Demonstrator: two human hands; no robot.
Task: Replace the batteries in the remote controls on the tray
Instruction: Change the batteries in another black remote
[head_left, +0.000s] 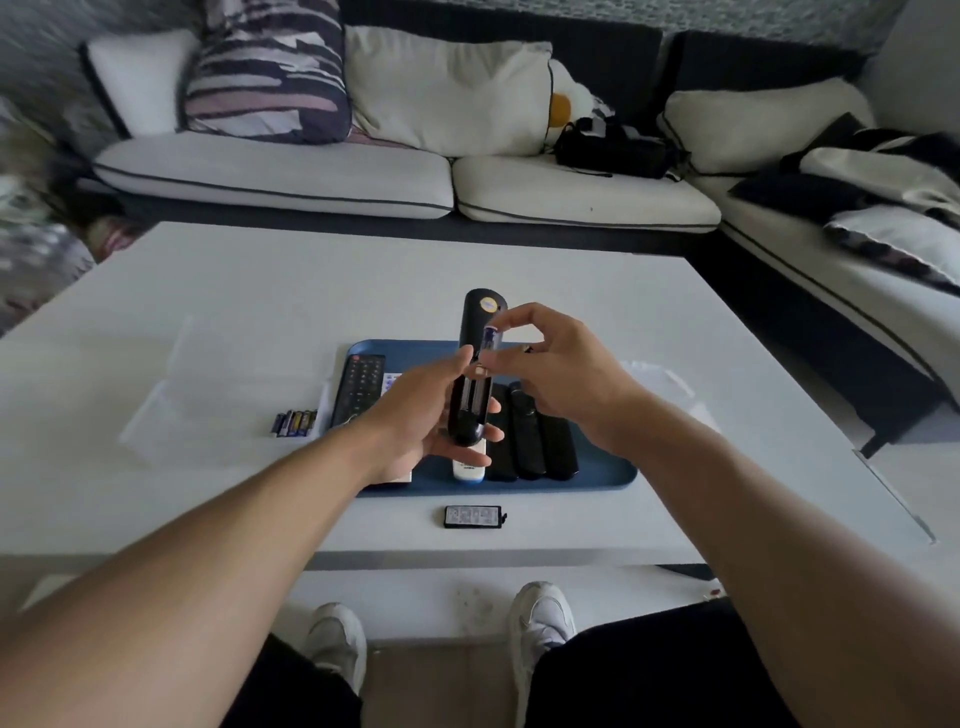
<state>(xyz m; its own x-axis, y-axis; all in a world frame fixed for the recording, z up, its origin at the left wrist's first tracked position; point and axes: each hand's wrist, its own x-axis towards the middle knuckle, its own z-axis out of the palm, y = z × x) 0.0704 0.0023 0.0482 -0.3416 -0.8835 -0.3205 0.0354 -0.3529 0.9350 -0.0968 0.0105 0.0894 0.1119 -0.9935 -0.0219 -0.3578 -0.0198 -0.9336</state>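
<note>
While the left hand (431, 415) cradles a long black remote control (475, 364) from below, fingers curled under its near end and thumb along its left side, the remote is held above the flat blue rectangular tray (597, 475) with its back facing up and its battery compartment uncovered. Over that compartment, the right hand (550, 364) pinches a small cylindrical battery with a dark blue wrap (490, 340) between thumb and forefinger, the battery standing nearly upright just above the compartment's far end.

On the tray, right of the held remote, three slim black remotes (530, 436) lie side by side. A white remote with a blue end (469, 467) shows under the left hand, and a black remote with many buttons (358, 387) lies along the tray's left edge. Just left of the tray, a row of small batteries with blue and gold wraps (296, 422) lies inside a clear plastic container (171, 405). In front of the tray's near edge, a small black battery cover with a printed label (474, 516) rests on the white low table (260, 291). Beyond the table, well behind the tray, stands a white cushioned sofa (322, 171).
</note>
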